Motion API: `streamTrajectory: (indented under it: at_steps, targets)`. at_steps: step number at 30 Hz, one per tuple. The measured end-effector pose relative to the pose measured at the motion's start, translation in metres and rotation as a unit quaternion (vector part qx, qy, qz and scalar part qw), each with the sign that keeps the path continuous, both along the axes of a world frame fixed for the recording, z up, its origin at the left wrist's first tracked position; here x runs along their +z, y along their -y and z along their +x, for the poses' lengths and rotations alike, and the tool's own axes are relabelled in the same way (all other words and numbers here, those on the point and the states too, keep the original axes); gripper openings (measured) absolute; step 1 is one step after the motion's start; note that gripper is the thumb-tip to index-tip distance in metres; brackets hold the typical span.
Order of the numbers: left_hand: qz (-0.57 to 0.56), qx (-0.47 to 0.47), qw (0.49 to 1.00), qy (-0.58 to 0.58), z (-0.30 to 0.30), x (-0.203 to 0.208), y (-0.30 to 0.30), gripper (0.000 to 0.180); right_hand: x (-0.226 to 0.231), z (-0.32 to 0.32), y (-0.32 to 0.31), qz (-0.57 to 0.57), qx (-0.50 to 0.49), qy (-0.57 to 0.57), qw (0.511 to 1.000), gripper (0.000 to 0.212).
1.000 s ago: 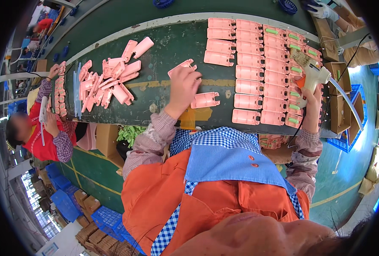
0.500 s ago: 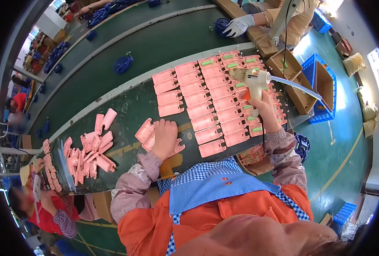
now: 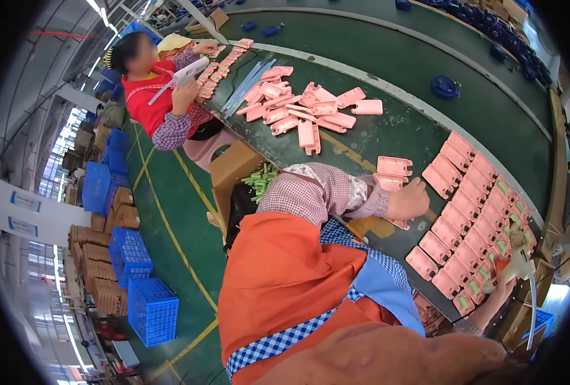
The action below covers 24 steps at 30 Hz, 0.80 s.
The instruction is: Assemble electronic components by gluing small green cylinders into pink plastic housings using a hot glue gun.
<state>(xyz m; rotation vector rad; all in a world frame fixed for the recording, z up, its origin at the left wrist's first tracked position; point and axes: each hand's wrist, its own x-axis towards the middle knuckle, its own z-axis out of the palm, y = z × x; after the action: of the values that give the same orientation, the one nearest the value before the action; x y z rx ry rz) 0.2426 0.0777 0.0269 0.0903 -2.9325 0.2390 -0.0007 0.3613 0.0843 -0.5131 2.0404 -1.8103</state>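
My left hand (image 3: 408,200) is closed over a small group of pink plastic shells (image 3: 394,165) near the table's front edge; its fingertips are partly hidden. In my right hand (image 3: 500,294), at the far right, is a hot glue gun (image 3: 514,266) with a pale glue stick (image 3: 532,311) sticking out of its back. Its nozzle is above the right-hand columns of a neat array of pink shells (image 3: 468,205). Small green pieces (image 3: 514,220) sit in the shells of those columns. The nearer columns of shells show no green pieces.
A loose heap of pink shells (image 3: 307,109) lies farther left, beside long bluish glue sticks (image 3: 250,86). A co-worker in red (image 3: 150,96) holds another glue gun. Below the table edge, a cardboard box (image 3: 234,163) adjoins more green pieces (image 3: 259,181). Blue crates (image 3: 151,311) stand on the floor.
The view has swung toward the left, bringing the co-worker and floor crates into fuller sight. My left hand stays over the pink shells; my right keeps the glue gun over the array.
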Motion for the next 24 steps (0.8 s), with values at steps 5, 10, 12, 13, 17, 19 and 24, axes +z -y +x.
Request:
streamTrajectory:
  at_steps: [5, 10, 12, 13, 17, 19, 24]
  targets:
    - [-0.015, 0.019, 0.999, -0.033, 0.003, -0.002, -0.003, 0.014, -0.001, 0.004, 0.000, -0.005, -0.030, 0.011, 0.999, 0.039]
    - [0.086, -0.109, 0.989, 0.056, 0.000, 0.013, 0.013, 0.026, 0.019, 0.018, -0.018, 0.018, 0.012, 0.028, 0.999, 0.040]
    - [0.101, -0.075, 0.988, 0.087, 0.009, 0.044, 0.012, 0.038, 0.012, 0.013, -0.001, 0.013, -0.007, 0.021, 1.000, 0.038]
    - [0.105, -0.080, 0.989, 0.061, 0.012, 0.034, 0.017, 0.032, 0.010, 0.013, 0.005, 0.011, -0.026, 0.026, 0.999, 0.036]
    - [0.048, -0.045, 0.996, 0.052, 0.009, 0.011, 0.017, 0.036, 0.032, 0.028, 0.016, 0.013, -0.015, 0.016, 1.000, 0.035]
    - [0.013, -0.054, 0.998, -0.022, 0.005, -0.003, 0.024, 0.025, 0.032, 0.025, 0.015, -0.022, 0.013, 0.000, 1.000, 0.031]
    - [0.110, 0.093, 0.973, -0.180, -0.004, 0.074, 0.078, 0.006, 0.033, 0.023, 0.007, 0.006, 0.022, 0.016, 1.000, 0.036]
